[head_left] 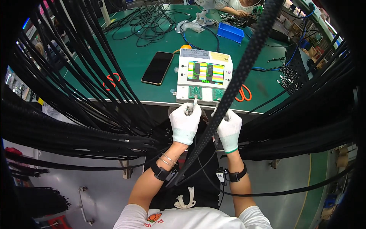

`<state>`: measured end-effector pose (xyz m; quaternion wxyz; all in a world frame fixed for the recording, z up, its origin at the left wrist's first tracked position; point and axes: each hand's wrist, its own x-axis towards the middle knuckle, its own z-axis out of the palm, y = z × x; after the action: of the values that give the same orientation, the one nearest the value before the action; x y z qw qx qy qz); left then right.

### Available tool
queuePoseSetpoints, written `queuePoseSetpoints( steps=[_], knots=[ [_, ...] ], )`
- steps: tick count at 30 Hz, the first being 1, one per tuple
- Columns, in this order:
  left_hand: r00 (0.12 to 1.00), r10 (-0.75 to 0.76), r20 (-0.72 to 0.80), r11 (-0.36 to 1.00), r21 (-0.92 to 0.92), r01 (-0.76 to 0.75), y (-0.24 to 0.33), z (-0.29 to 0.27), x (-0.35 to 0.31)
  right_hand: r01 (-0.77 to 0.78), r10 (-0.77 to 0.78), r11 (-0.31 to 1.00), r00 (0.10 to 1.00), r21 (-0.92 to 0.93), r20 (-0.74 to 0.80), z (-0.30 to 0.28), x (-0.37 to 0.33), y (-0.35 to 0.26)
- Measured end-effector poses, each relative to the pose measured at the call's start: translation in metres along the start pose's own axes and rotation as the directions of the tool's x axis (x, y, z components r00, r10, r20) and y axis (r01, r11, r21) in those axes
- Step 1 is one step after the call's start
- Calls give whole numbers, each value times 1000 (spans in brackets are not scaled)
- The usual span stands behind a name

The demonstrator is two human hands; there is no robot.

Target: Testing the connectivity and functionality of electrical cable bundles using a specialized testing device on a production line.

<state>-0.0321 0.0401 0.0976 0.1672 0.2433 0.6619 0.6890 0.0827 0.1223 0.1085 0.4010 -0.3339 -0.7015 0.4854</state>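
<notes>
My left hand (185, 123), in a white glove, is closed with fingers pinched around a small silver cable connector (195, 102). The connector's tip is at the lower edge of the left green circuit board (195, 92) on a white tester (184, 78). My right hand (230, 128), gloved too, is closed just below the right green circuit board (218, 94). It seems to pinch a cable end, mostly hidden by its fingers and a thick braided black cable (244, 65) crossing the view. Coloured rows and a green result line show on the tester's screen (206, 72).
On the green table (126, 68) lie a black phone (158, 68), orange-handled scissors (244, 92), a blue bin (230, 33) and tangled black cables (146, 24). Black cable bundles (76, 126) hang on both sides. Across the table is another person's hand (240, 13).
</notes>
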Motion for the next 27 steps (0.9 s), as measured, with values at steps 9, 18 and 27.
queuePoseSetpoints(
  steps=[9,18,27],
  knots=[
    [996,81,-36,992,97,-78,-3,3,7,11,-11,999,1000,-42,-7,2,3,-3],
    [983,184,-10,974,133,-181,-5,5,13,-83,83,996,997,11,2,-2,9,-10],
    [966,-128,226,960,-217,178,-21,-12,3,-172,174,958,985,229,12,-2,10,-17]
  ],
)
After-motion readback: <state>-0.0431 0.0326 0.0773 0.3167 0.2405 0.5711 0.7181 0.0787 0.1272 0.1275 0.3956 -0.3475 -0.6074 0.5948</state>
